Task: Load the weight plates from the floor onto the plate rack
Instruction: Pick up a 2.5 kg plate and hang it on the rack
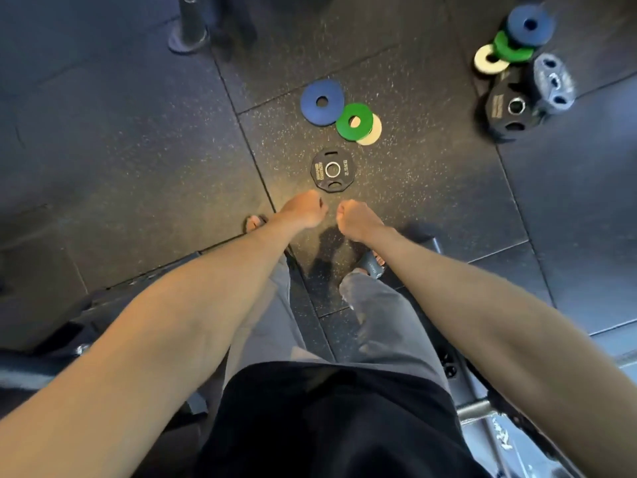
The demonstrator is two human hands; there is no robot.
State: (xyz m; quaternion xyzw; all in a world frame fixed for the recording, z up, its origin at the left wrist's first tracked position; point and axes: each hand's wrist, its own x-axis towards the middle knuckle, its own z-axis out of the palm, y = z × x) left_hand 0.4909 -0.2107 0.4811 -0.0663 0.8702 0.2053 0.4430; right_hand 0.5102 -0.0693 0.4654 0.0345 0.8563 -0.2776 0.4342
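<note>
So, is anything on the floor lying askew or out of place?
Yes. In the middle, the green plate lies partly on the white plate instead of flat. At the far right, a grey plate seems to lean on a black plate.

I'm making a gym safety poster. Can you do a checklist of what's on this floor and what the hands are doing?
Surface: dark speckled rubber floor.
Job's things: blue plate, green plate partly on cream plate, black plate nearest the hands; second pile top right.
Clutter: nothing seen.
Hands: left hand and right hand curled, empty.
Cables: nothing seen.
Surroundings: post base top left; metal frame bottom right.
</note>
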